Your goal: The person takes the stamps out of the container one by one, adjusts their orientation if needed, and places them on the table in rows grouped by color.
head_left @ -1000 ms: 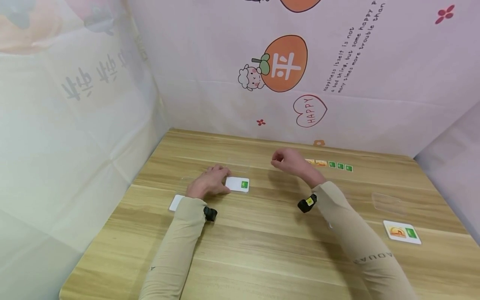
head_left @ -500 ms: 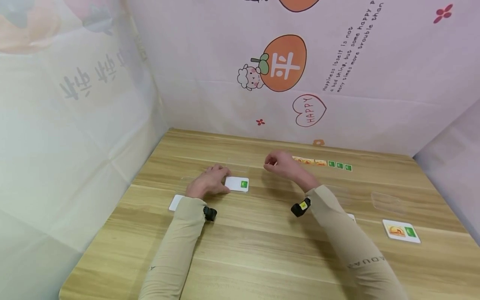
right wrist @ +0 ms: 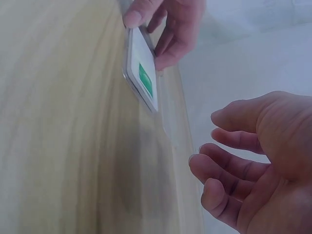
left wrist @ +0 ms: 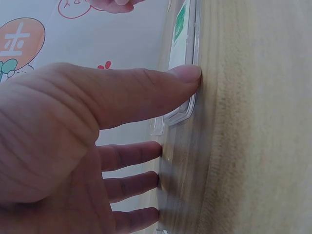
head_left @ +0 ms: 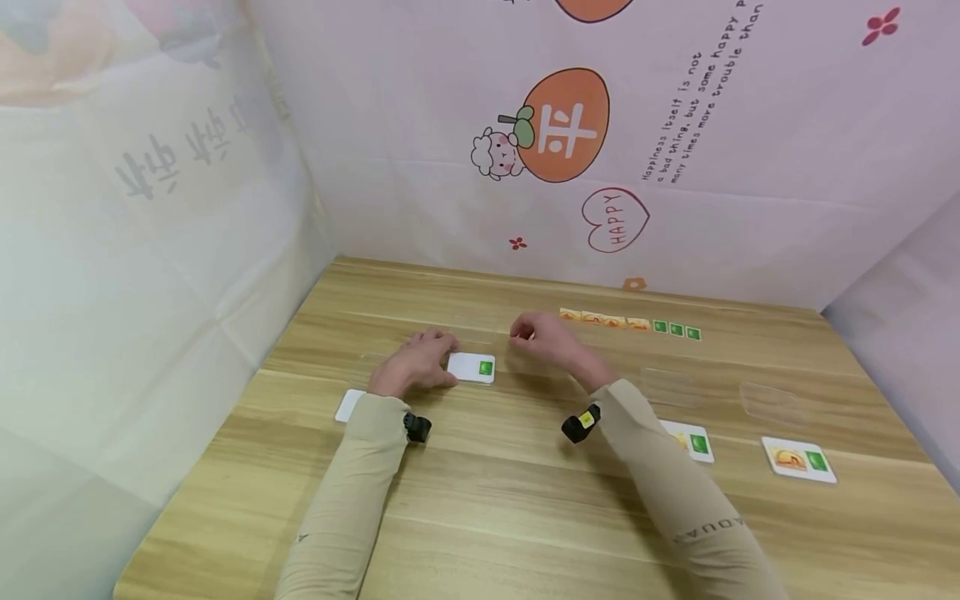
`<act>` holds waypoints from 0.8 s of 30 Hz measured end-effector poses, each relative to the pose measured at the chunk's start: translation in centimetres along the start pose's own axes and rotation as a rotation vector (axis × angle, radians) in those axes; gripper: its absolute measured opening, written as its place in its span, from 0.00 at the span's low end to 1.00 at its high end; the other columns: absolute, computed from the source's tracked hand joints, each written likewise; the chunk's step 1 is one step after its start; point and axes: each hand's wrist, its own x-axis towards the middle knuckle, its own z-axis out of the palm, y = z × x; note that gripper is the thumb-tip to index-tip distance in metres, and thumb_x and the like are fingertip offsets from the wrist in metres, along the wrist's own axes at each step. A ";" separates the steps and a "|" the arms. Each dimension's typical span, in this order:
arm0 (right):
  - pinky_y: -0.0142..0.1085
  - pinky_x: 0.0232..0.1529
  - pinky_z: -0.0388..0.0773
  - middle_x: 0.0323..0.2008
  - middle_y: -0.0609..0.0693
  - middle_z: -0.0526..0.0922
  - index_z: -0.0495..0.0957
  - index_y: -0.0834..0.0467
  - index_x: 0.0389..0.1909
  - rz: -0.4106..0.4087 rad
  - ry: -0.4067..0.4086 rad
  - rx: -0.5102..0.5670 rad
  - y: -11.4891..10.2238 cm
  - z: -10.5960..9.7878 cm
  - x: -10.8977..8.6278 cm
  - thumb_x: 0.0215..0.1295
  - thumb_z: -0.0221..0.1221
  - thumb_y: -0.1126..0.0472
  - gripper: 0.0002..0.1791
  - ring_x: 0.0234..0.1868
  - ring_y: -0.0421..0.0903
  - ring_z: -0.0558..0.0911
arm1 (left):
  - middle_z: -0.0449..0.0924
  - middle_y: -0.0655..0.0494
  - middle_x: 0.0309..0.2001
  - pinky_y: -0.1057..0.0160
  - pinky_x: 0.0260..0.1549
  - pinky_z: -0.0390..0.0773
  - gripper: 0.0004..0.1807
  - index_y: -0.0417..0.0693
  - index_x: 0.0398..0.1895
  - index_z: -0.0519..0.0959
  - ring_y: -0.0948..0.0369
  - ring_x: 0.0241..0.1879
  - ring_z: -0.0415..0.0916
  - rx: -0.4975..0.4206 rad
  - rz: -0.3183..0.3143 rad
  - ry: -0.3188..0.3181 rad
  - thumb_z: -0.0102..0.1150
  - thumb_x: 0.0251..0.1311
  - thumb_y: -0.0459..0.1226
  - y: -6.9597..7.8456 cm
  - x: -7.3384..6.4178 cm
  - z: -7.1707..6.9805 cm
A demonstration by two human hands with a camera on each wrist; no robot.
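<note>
My left hand [head_left: 416, 365] holds a white card [head_left: 467, 365] with a green sticker [head_left: 486, 367] at its right end. In the left wrist view, the thumb [left wrist: 183, 75] presses along the card's edge, and the other fingers reach to the tabletop. My right hand [head_left: 543, 337] hovers just right of this card, its fingers partly curled. In the right wrist view, a gap shows between thumb and forefinger, while a pale speck shows at the fingertips in the head view; I cannot tell whether they hold a sticker. Several orange stickers [head_left: 592, 318] and green stickers [head_left: 677, 330] lie in a row behind.
A white card [head_left: 798, 460] with orange and green stickers lies at right, and a similar card [head_left: 696, 442] is partly under my right forearm. Another white card [head_left: 349, 406] shows beside my left wrist. Clear plates [head_left: 772, 404] lie on the wooden table [head_left: 480, 517].
My right hand has moved left and slightly nearer, from the sticker row towards the white card. More orange stickers and the card under the forearm have come into view. My left hand stays put.
</note>
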 end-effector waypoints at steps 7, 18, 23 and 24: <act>0.35 0.38 0.73 0.36 0.52 0.82 0.81 0.59 0.39 0.007 -0.017 0.049 -0.6 1.1 0.0 0.67 0.60 0.61 0.06 0.37 0.46 0.76 | 0.60 0.47 0.71 0.43 0.66 0.62 0.29 0.53 0.64 0.70 0.46 0.69 0.57 0.002 0.000 -0.001 0.66 0.60 0.45 -0.2 0.0 0.0; 0.32 0.32 0.73 0.35 0.52 0.81 0.79 0.58 0.39 0.006 -0.052 0.130 -1.0 2.5 -0.1 0.67 0.59 0.60 0.05 0.34 0.45 0.75 | 0.61 0.47 0.70 0.43 0.67 0.61 0.28 0.53 0.63 0.71 0.47 0.68 0.58 0.007 -0.006 -0.003 0.66 0.60 0.45 0.0 -0.1 -0.1; 0.32 0.29 0.72 0.34 0.52 0.80 0.78 0.58 0.38 -0.003 -0.056 0.145 -1.1 3.2 -0.1 0.66 0.59 0.60 0.05 0.31 0.44 0.75 | 0.61 0.47 0.71 0.42 0.68 0.58 0.27 0.53 0.62 0.71 0.46 0.69 0.57 -0.004 -0.010 -0.005 0.66 0.60 0.45 -0.1 -0.1 -0.1; 0.32 0.29 0.72 0.34 0.52 0.80 0.78 0.57 0.38 0.001 -0.057 0.146 -1.1 3.3 0.0 0.66 0.60 0.60 0.05 0.30 0.44 0.75 | 0.60 0.47 0.71 0.42 0.68 0.58 0.27 0.53 0.62 0.71 0.46 0.69 0.57 -0.005 -0.010 -0.004 0.66 0.60 0.45 -0.1 -0.1 -0.1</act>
